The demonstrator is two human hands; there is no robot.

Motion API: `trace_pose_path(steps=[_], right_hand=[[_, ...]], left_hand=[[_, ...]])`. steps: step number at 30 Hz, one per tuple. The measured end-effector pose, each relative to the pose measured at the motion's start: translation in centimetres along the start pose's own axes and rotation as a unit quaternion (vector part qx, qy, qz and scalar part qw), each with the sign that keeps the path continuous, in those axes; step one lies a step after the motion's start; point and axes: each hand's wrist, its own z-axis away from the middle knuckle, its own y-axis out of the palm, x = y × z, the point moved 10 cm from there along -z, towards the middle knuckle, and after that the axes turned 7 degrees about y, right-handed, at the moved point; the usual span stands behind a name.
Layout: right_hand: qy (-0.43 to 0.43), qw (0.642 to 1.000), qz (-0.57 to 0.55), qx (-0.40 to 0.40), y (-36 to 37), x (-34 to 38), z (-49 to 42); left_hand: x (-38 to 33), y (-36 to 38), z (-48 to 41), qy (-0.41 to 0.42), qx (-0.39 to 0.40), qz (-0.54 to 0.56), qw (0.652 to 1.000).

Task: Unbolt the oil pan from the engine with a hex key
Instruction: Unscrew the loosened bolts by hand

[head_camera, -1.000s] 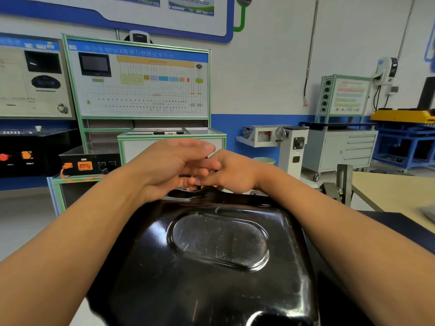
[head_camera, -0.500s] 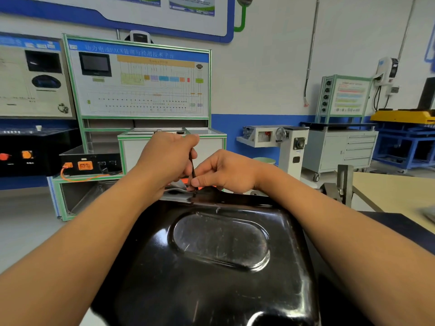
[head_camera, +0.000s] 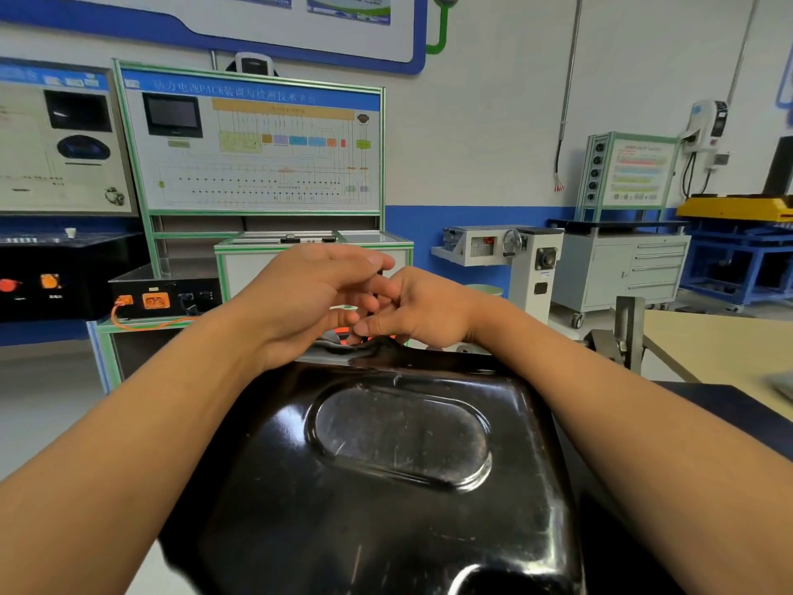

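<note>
The glossy black oil pan (head_camera: 399,478) fills the lower middle of the head view, with an oval recess in its top. At the pan's far edge both hands meet over a bolt spot that they hide. My left hand (head_camera: 313,302) curls its fingers over the top of the thin dark hex key (head_camera: 379,289), of which only a sliver shows between the hands. My right hand (head_camera: 422,313) pinches the key's lower part with thumb and forefinger just above the pan's flange (head_camera: 429,358). The bolt and the engine below cannot be seen.
A green-framed training panel (head_camera: 253,148) and its bench stand behind the pan. A black box with orange connectors (head_camera: 158,296) sits at the left. A wooden table (head_camera: 721,350) and a metal bracket (head_camera: 626,332) are at the right, with a white machine stand (head_camera: 532,268) beyond.
My left hand has swung from an upright grip on the key's top to a flatter pose with fingers spread toward the right. The right hand stays pinched at the key's base.
</note>
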Motion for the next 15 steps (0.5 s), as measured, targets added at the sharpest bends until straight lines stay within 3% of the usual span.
trace_pose_path(steps=[6,15], right_hand=[[-0.031,0.999,0.008,0.019,0.6,0.6,0.1],[-0.013,1.0,0.02,0.014,0.3,0.3,-0.1]], left_hand=[[0.0,0.8,-0.1,0.016,0.023,-0.087,0.996],[-0.8,-1.7,-0.6,0.056,-0.101,-0.201,0.973]])
